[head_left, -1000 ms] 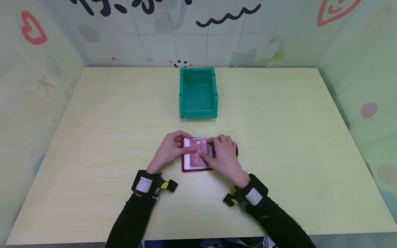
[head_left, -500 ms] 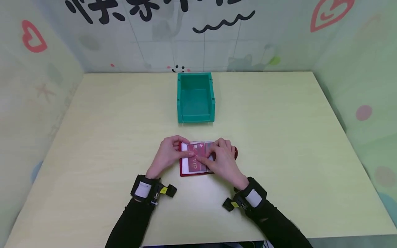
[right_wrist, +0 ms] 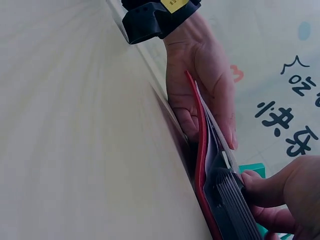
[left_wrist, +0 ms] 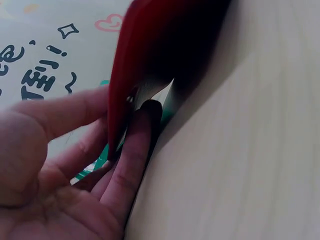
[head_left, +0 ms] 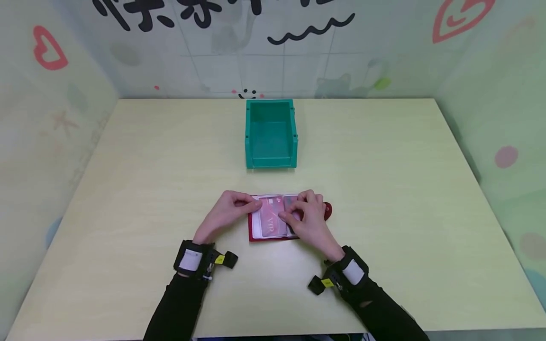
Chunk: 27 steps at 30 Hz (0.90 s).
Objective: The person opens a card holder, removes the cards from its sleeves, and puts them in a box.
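Note:
A red card holder (head_left: pixel 250 229) lies open on the table, with white and clear sleeves inside. A pink card (head_left: pixel 270 223) printed "VIP" shows in its left part. My left hand (head_left: pixel 230 208) grips the holder's left edge; in the left wrist view its thumb is on one side of the red cover (left_wrist: pixel 119 75) and fingers reach behind it. Over the right part, my right hand (head_left: pixel 310 221) pinches with thumb and fingertips at the sleeves. In the right wrist view these are a stack of dark sleeves (right_wrist: pixel 232 200). The fingers hide exactly what is pinched.
Beyond the hands stands a teal open bin (head_left: pixel 271 162). A pale wooden table (head_left: pixel 409 199) carries everything, with printed walls at its back and sides. Black camera straps (head_left: pixel 194 258) sit on both wrists.
My left thumb has drawn back leftward off the pink card to the holder's left edge. The right thumb has shifted slightly right, and more of the card shows. The head view tilted a little.

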Motion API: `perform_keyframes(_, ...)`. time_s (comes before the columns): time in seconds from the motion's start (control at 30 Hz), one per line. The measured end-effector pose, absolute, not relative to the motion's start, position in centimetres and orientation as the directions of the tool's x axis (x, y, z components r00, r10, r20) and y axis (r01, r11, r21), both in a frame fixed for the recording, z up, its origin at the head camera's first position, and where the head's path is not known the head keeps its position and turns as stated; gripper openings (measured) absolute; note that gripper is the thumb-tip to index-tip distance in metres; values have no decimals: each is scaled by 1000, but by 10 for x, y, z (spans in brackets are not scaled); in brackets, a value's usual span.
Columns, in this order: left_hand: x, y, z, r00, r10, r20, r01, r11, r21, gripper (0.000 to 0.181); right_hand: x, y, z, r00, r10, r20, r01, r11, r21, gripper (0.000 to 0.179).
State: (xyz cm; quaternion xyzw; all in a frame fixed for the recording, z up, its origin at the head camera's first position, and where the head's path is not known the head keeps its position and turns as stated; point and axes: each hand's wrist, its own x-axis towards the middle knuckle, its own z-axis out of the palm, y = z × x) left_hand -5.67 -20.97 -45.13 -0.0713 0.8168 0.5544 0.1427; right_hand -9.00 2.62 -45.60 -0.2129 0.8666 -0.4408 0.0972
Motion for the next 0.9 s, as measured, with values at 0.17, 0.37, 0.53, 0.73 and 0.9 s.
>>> perform_keyframes(0.17, -55, -211, -450, -948, 109, -300, -239, 380, 894, 21, -92, 27, -458, -888, -457, 46, -299, 500, -813, 16)
perform_keyframes(0.37, -57, -205, -450, -964, 78, -253, -196, 431, 881, 16, -95, 26, -460, -889, -448, 93, -328, 482, -812, 15)
perform_keyframes(0.53, -57, -202, -448, -968, 36, -249, -201, 482, 853, 16, -95, 23, -460, -894, -437, 94, -319, 475, -820, 15)
perform_keyframes(0.73, -55, -200, -447, -975, 42, -219, -168, 507, 845, 15, -95, 22, -459, -894, -441, 79, -311, 485, -818, 18)
perform_keyframes(0.9, -54, -200, -449, -981, 59, -184, -130, 505, 853, 14, -95, 22, -461, -900, -427, 86, -304, 476, -825, 19)
